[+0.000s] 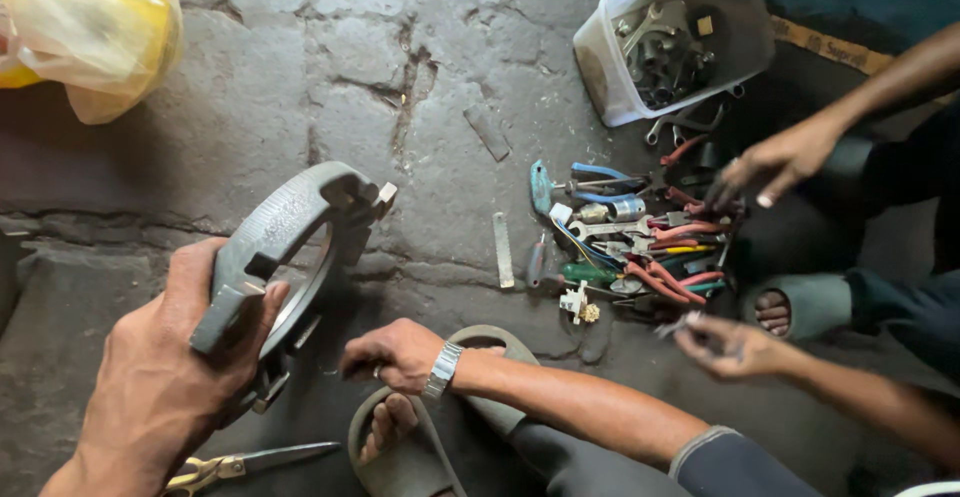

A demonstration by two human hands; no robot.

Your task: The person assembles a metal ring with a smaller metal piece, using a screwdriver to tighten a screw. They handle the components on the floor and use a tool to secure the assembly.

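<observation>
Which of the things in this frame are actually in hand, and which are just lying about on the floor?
In hand:
- grey metal ring part, gripped by the left hand
- right hand, curled beside the ring; what it holds cannot be told

Lying about:
- scissors
- pile of pliers and screwdrivers
- plastic tub of wrenches
- yellow plastic bag
- flat metal strip

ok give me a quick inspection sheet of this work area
surface: cracked stone floor, dirty
job's things: grey metal ring, held off the floor
clutter: heap of pliers and screwdrivers; plastic tub of spanners; flat file; scissors
hands: left hand grips the ring; right hand, curled, by a sandalled foot, contents unclear
cables: nothing seen
surroundings: yellow plastic bag; co-worker's hand over the heap
</observation>
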